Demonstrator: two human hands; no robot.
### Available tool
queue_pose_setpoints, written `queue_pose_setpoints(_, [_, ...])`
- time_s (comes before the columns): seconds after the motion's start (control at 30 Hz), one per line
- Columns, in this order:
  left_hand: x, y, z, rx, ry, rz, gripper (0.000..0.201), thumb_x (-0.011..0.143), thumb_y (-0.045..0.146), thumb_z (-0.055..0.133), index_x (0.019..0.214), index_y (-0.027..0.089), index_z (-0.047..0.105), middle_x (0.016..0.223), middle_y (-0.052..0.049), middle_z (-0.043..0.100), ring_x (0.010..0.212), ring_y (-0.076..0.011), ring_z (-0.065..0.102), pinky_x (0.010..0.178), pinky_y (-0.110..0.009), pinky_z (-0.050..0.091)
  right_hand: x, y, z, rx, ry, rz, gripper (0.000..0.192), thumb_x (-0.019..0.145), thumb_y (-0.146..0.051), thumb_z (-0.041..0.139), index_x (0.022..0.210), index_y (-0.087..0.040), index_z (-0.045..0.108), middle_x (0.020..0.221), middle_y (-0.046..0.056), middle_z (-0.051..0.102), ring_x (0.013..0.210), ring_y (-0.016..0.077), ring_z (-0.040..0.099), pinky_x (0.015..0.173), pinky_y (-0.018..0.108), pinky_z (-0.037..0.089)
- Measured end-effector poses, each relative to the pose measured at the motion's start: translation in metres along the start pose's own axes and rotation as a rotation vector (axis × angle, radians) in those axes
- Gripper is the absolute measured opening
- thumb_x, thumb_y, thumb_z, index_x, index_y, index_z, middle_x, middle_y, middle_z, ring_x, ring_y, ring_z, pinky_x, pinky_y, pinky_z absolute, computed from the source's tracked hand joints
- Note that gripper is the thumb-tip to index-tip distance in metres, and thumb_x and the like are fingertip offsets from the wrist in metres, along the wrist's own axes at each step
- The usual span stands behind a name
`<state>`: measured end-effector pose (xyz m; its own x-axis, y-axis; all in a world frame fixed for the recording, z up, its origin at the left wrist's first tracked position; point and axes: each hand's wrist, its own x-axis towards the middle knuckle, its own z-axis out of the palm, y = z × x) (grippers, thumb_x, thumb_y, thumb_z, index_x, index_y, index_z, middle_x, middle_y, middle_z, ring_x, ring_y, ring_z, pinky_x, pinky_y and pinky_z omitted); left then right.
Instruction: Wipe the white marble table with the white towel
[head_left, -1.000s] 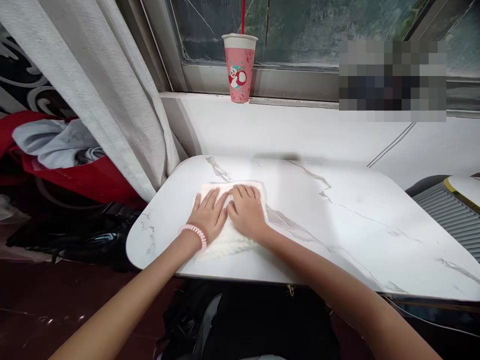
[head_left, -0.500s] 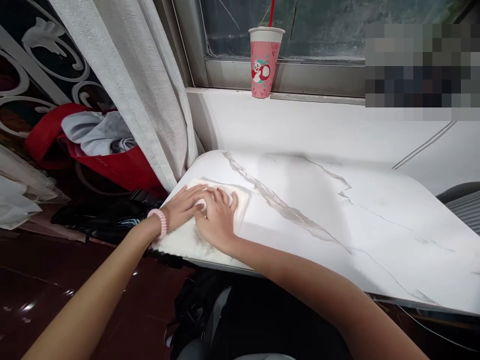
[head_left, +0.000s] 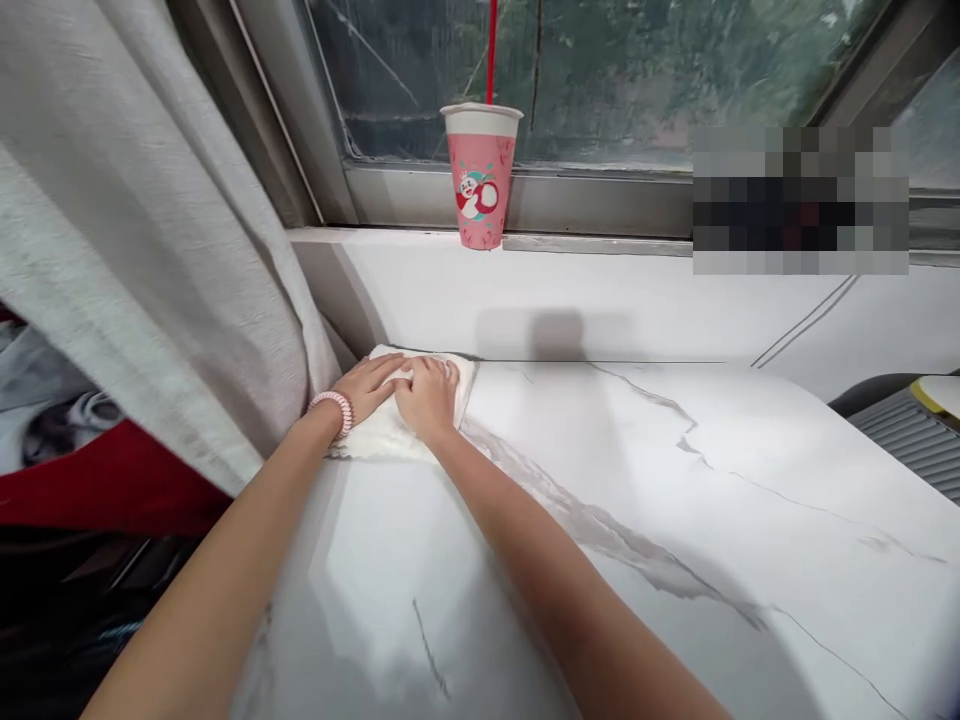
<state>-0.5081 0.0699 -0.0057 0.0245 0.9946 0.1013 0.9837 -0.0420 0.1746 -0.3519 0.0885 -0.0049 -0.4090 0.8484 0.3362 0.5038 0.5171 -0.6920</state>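
A cream-white cloth lies spread on the white marble-patterned tabletop, at its far left corner by the wall. My left hand, with a pink coiled band at the wrist, rests on the cloth with fingers stretched out. Beside it, my right hand presses on the cloth, its fingers slightly bent and apart. The two hands are close together near the thumbs. Part of the cloth is hidden under them.
A pink paper cup with a red straw stands on the window ledge. A light curtain hangs at the left, close to my left forearm. Below it is a red bag with clothes. A grey ribbed object is at the right.
Both hands and the cloth have slid away from the table's near edge to the far left corner by the wall. My view has shifted forward and closer to the window.
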Motion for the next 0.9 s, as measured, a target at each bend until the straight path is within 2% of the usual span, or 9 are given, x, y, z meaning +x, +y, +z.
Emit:
queue_pose_setpoints(0.17, [0.011, -0.012, 0.0, 0.031, 0.033, 0.001, 0.061, 0.093, 0.04, 0.023, 0.141, 0.014, 0.05, 0.151, -0.013, 0.051, 0.14, -0.025, 0.045, 0.12, -0.048, 0.03, 0.025, 0.004, 0.009, -0.055, -0.019, -0.056, 0.019, 0.091, -0.018, 0.05, 0.101, -0.019, 0.066, 0.113, 0.007, 0.072, 0.118, 0.0204, 0.057, 0.12, 0.043, 0.019])
queue_pose_setpoints(0.37, [-0.011, 0.001, 0.001, 0.086, 0.056, -0.084, 0.058, 0.097, 0.032, 0.017, 0.141, 0.01, 0.047, 0.154, -0.017, 0.045, 0.143, -0.0274, 0.041, 0.121, -0.056, 0.024, 0.021, 0.007, 0.005, -0.05, -0.085, -0.167, 0.019, 0.091, -0.019, 0.051, 0.101, -0.019, 0.067, 0.116, 0.005, 0.072, 0.116, 0.02, 0.057, 0.117, 0.041, 0.022])
queue_pose_setpoints(0.47, [-0.03, 0.01, 0.001, 0.127, 0.046, -0.126, 0.058, 0.096, 0.031, 0.018, 0.14, 0.007, 0.048, 0.155, -0.019, 0.043, 0.144, -0.0289, 0.04, 0.12, -0.056, 0.026, 0.006, 0.006, 0.0, -0.076, -0.126, -0.229, 0.02, 0.093, -0.021, 0.05, 0.103, -0.019, 0.067, 0.117, 0.005, 0.071, 0.116, 0.0199, 0.056, 0.117, 0.04, 0.022])
queue_pose_setpoints(0.6, [-0.061, 0.026, 0.002, 0.171, 0.055, -0.16, 0.057, 0.096, 0.032, 0.018, 0.139, 0.011, 0.05, 0.154, -0.016, 0.045, 0.143, -0.0275, 0.042, 0.119, -0.056, 0.029, -0.019, 0.002, -0.007, -0.094, -0.15, -0.303, 0.021, 0.094, -0.022, 0.048, 0.104, -0.021, 0.066, 0.118, 0.005, 0.071, 0.118, 0.0191, 0.056, 0.118, 0.041, 0.02])
queue_pose_setpoints(0.77, [-0.105, 0.065, 0.002, 0.242, 0.04, -0.309, 0.065, 0.095, 0.033, 0.012, 0.141, 0.005, 0.049, 0.156, -0.019, 0.042, 0.145, -0.0314, 0.039, 0.119, -0.056, 0.028, -0.05, -0.002, -0.021, -0.082, -0.23, -0.402, 0.018, 0.094, -0.023, 0.049, 0.103, -0.021, 0.064, 0.12, 0.005, 0.07, 0.119, 0.0188, 0.057, 0.118, 0.042, 0.023])
queue_pose_setpoints(0.9, [-0.153, 0.089, 0.008, 0.31, 0.073, -0.331, 0.069, 0.093, 0.033, 0.011, 0.138, 0.004, 0.054, 0.154, -0.023, 0.043, 0.143, -0.0348, 0.042, 0.117, -0.059, 0.031, -0.087, -0.01, -0.037, -0.092, -0.283, -0.483, 0.017, 0.094, -0.022, 0.049, 0.102, -0.023, 0.064, 0.122, 0.003, 0.07, 0.119, 0.019, 0.057, 0.118, 0.042, 0.024])
